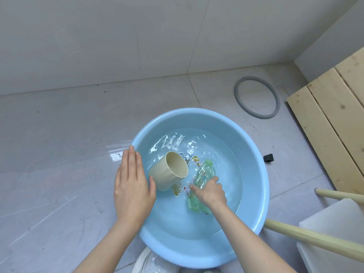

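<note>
Round light-blue plastic basin (255, 160) sits on the grey tiled floor (59, 144), centre to lower right of frame, partly filled with water. Right hand (209, 192) is in the water, fingers curled round a clear green plastic bottle (204, 172) that lies on its side, cap end towards the upper frame. Left hand (132, 190) is flat, fingers straight and pressed together, over the basin's left rim; its thumb is right against a beige plastic cup (163, 176). The cup lies tilted in the water left of the bottle, mouth facing upper right. Grey ring (236, 92) lies on the floor upper right, pale wooden slatted panel (325, 119) at the right edge, small black block (268, 158) just beside the basin. White shoe (153, 261) at the bottom.
</note>
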Demonstrator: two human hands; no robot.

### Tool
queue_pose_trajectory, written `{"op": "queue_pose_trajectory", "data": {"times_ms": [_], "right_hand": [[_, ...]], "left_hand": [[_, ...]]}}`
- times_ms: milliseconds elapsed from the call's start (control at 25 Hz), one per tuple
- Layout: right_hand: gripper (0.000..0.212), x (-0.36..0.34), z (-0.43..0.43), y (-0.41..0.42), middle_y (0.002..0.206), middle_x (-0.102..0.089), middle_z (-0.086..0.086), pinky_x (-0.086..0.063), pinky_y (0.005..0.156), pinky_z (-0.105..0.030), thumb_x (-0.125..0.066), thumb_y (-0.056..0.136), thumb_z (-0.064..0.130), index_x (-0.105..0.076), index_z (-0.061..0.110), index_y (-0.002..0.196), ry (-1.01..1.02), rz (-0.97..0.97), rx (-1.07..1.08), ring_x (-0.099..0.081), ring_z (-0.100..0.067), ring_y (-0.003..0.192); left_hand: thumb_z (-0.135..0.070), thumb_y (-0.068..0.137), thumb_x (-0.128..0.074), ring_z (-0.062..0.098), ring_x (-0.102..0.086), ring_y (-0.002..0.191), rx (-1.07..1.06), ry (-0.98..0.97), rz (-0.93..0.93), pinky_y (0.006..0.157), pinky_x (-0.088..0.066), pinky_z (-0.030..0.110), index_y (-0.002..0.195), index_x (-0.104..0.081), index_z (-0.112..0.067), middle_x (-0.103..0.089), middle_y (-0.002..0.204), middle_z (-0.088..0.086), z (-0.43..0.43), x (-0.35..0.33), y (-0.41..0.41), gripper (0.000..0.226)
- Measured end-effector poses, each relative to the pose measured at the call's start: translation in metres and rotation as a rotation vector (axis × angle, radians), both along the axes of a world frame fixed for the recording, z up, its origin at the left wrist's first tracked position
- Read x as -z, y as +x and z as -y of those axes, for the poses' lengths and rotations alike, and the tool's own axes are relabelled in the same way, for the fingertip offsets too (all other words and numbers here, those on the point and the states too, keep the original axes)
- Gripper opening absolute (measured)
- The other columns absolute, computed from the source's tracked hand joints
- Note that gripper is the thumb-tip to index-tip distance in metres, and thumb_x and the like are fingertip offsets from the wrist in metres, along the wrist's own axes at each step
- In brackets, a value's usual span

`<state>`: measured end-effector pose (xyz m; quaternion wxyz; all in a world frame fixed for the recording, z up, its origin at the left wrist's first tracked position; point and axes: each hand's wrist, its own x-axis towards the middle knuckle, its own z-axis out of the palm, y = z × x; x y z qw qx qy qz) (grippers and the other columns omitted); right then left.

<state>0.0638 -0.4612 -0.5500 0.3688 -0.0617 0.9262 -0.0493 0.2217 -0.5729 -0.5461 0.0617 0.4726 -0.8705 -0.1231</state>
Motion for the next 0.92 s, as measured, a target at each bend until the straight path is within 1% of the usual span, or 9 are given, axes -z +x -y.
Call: {"op": "queue_pose_trajectory", "data": {"times_ms": [80, 240, 440, 560, 680, 800, 920], "right_hand": [[0.095, 0.0, -0.001, 0.0, 0.139, -0.039, -0.015, -0.042, 0.09, -0.036, -0.06, 0.084, 0.055, -0.009, 0.005, 0.147, 0.003, -0.005, -0.015, -0.048, -0.033, 0.124], [0.092, -0.001, -0.008, 0.003, 0.134, -0.044, -0.013, -0.044, 0.086, -0.036, -0.062, 0.08, 0.06, -0.018, 0.008, 0.142, -0.033, -0.04, -0.076, -0.051, -0.032, 0.119], [0.089, -0.011, -0.017, 0.002, 0.132, -0.043, -0.011, -0.043, 0.085, -0.037, -0.061, 0.08, 0.063, -0.02, 0.011, 0.139, -0.101, -0.083, -0.13, -0.05, -0.032, 0.119], [0.092, -0.013, -0.023, -0.005, 0.13, -0.045, -0.011, -0.043, 0.086, -0.036, -0.06, 0.077, 0.067, -0.021, 0.011, 0.138, -0.067, -0.038, -0.143, -0.05, -0.032, 0.119], [0.09, -0.008, -0.025, -0.003, 0.13, -0.044, -0.012, -0.045, 0.086, -0.037, -0.058, 0.079, 0.066, -0.02, 0.009, 0.138, -0.035, -0.042, -0.15, -0.05, -0.032, 0.119], [0.088, -0.003, -0.022, -0.002, 0.131, -0.043, -0.014, -0.044, 0.085, -0.038, -0.056, 0.081, 0.066, -0.02, 0.007, 0.137, -0.012, -0.06, -0.147, -0.051, -0.033, 0.118], [0.089, 0.001, -0.017, -0.007, 0.133, -0.042, -0.014, -0.043, 0.085, -0.036, -0.056, 0.082, 0.064, -0.019, 0.006, 0.138, 0.007, -0.039, -0.136, -0.05, -0.032, 0.119]], "left_hand": [[-0.032, 0.082, -0.036, 0.027, -0.023, 0.143, 0.001, -0.003, -0.001, 0.103, -0.038, 0.044, 0.142, -0.036, 0.005, -0.028, 0.154, 0.016, 0.0, 0.0, 0.0, 0.07], [-0.033, 0.083, -0.035, 0.027, -0.023, 0.143, -0.003, -0.003, -0.007, 0.104, -0.037, 0.044, 0.141, -0.037, 0.005, -0.028, 0.154, 0.016, 0.0, 0.0, 0.0, 0.069], [-0.033, 0.084, -0.035, 0.027, -0.023, 0.143, 0.001, -0.01, -0.006, 0.104, -0.035, 0.042, 0.141, -0.037, 0.005, -0.028, 0.154, 0.016, 0.0, 0.001, 0.0, 0.069], [-0.032, 0.083, -0.036, 0.027, -0.023, 0.143, 0.003, -0.016, -0.01, 0.104, -0.034, 0.043, 0.141, -0.037, 0.005, -0.028, 0.154, 0.016, 0.0, 0.001, 0.0, 0.068], [-0.032, 0.083, -0.036, 0.027, -0.023, 0.143, 0.0, -0.022, -0.009, 0.105, -0.032, 0.042, 0.141, -0.037, 0.004, -0.028, 0.154, 0.015, 0.0, 0.001, 0.001, 0.069], [-0.031, 0.083, -0.04, 0.026, -0.023, 0.143, -0.004, -0.021, -0.008, 0.104, -0.035, 0.043, 0.141, -0.038, 0.004, -0.028, 0.154, 0.015, -0.001, 0.001, 0.0, 0.068], [-0.03, 0.083, -0.042, 0.027, -0.024, 0.143, 0.0, -0.025, -0.006, 0.104, -0.036, 0.043, 0.141, -0.038, 0.004, -0.028, 0.154, 0.015, -0.001, 0.001, 0.0, 0.068]]}}
